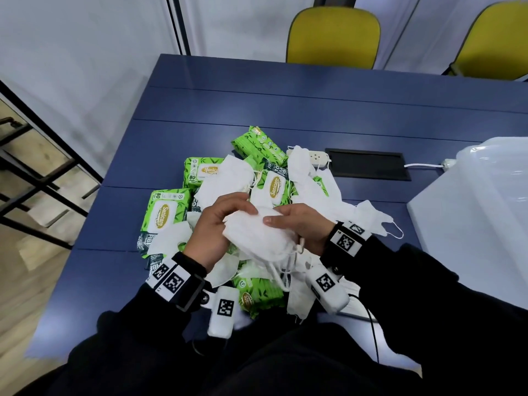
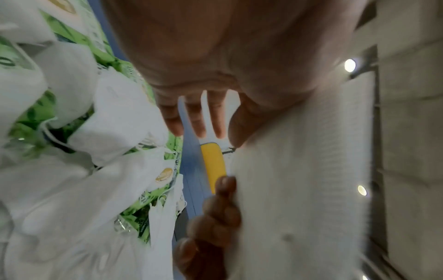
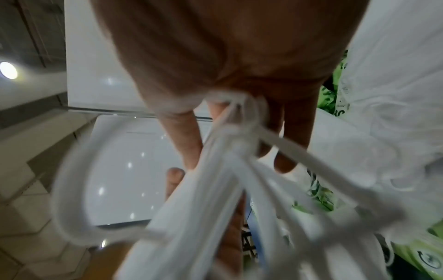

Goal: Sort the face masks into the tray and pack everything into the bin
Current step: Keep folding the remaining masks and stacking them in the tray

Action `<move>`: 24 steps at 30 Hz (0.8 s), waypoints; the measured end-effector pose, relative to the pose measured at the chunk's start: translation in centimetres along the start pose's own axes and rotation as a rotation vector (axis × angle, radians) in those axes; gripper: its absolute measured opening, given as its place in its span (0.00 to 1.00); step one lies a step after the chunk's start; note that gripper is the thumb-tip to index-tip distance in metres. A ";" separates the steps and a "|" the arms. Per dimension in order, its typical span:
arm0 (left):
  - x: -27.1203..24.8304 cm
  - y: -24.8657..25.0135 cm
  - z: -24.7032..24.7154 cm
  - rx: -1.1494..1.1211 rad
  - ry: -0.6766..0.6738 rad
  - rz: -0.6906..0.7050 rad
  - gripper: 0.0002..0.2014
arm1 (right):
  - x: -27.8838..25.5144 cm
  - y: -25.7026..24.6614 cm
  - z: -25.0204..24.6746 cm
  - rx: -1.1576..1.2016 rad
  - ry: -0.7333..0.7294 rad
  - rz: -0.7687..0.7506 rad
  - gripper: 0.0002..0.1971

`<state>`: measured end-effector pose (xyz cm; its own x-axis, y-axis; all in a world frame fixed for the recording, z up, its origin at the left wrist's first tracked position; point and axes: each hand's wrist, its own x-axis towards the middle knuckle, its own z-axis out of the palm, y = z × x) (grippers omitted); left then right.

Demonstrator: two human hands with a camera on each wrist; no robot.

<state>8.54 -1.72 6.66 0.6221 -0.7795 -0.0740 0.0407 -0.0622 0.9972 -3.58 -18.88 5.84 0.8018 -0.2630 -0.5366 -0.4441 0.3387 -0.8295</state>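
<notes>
White face masks (image 1: 258,235), stacked as one small bundle, sit between both hands above the middle of the pile. The left hand (image 1: 217,227) holds the bundle from the 9 o'clock side, with its fingers curled over the top edge. The right hand (image 1: 300,224) grips it from 3 o'clock, thumb pressed on the upper face; in the right wrist view the ear loops (image 3: 239,121) hang from under its fingers (image 3: 189,140). The two hands are close together, both clamped on the same bundle.

Under them lies a heap of loose masks (image 1: 323,190) mixed with green Sanicare wet wipe packs (image 1: 167,215) on the blue table (image 1: 285,110). More packs show at 12 o'clock and at 6 o'clock of the heap. A translucent plastic bin (image 1: 485,178) stands at 3 o'clock, well apart from the pile. A white power strip (image 1: 317,157) lies at 1 o'clock, beside a black cable hatch (image 1: 368,164). Two yellow chairs (image 1: 334,35) stand behind the far table edge.
</notes>
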 end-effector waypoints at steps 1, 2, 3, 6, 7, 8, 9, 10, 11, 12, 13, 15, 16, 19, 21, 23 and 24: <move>0.0 -0.3 -0.4 -0.103 0.081 -0.079 0.14 | 0.0 0.1 -0.2 0.021 0.078 -0.018 0.16; -0.1 -0.4 -0.6 -0.229 0.130 -0.183 0.14 | 0.1 0.3 -0.5 0.042 0.153 -0.041 0.15; -0.3 -0.7 -0.7 -0.331 0.142 -0.276 0.13 | 0.1 0.7 -0.7 0.057 0.215 -0.062 0.14; -1.2 -1.2 0.1 -0.333 0.043 -0.377 0.15 | -0.2 1.9 -0.7 0.052 0.301 -0.077 0.10; -1.3 -1.6 0.5 -0.260 0.022 -0.362 0.18 | -0.4 2.2 -0.7 0.055 0.288 -0.081 0.10; -1.3 -2.0 1.1 -0.190 0.022 -0.347 0.22 | -0.8 2.5 -0.6 0.058 0.263 -0.095 0.13; -1.2 -2.3 1.5 -0.130 0.036 -0.329 0.26 | -1.0 2.7 -0.6 0.032 0.239 -0.123 0.18; -1.1 -2.5 1.9 -0.091 0.058 -0.315 0.28 | -1.3 2.9 -0.9 -0.027 0.221 -0.154 0.24; -0.8 -2.6 2.2 -0.078 0.078 -0.306 0.30 | -1.7 3.0 -1.3 -0.116 0.208 -0.176 0.28; -0.6 -2.6 2.4 -0.086 0.089 -0.304 0.31 | -2.1 2.9 -1.8 -0.226 0.191 -0.187 0.32; -0.3 -2.6 2.7 -0.090 0.086 -0.305 0.31 | -2.9 2.8 -2.5 -0.332 0.165 -0.189 0.34; 0.5 -2.3 3.5 -0.060 0.062 -0.306 0.26 | -4.3 2.4 -3.9 -0.473 0.090 -0.179 0.43; 0.7 -2.0 4.2 -0.036 0.040 -0.309 0.23 | -5.1 2.3 -4.6 -0.514 0.069 -0.180 0.49; 1.4 -0.9 6.8 -0.020 0.004 -0.323 0.22 | -6.6 1.9 -6.5 -0.640 0.068 -0.266 0.67; 1.7 -0.1 8.8 -0.034 0.001 -0.320 0.24 | -7.3 1.9 -7.9 -0.844 0.120 -0.322 0.71; 1.9 0.8 10.8 -0.054 -0.030 -0.331 0.26 | -8.0 1.9 -9.2 -1.036 0.174 -0.332 0.71; 2.1 1.1 11.7 -0.079 -0.048 -0.340 0.25 | -8.4 2.0 -9.6 -1.090 0.193 -0.362 0.70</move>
<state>0.73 -10.67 7.49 0.5247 -0.7513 -0.4004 0.3009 -0.2763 0.9128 -15.04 -24.69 7.22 0.9194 -0.3508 -0.1782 -0.3858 -0.7155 -0.5825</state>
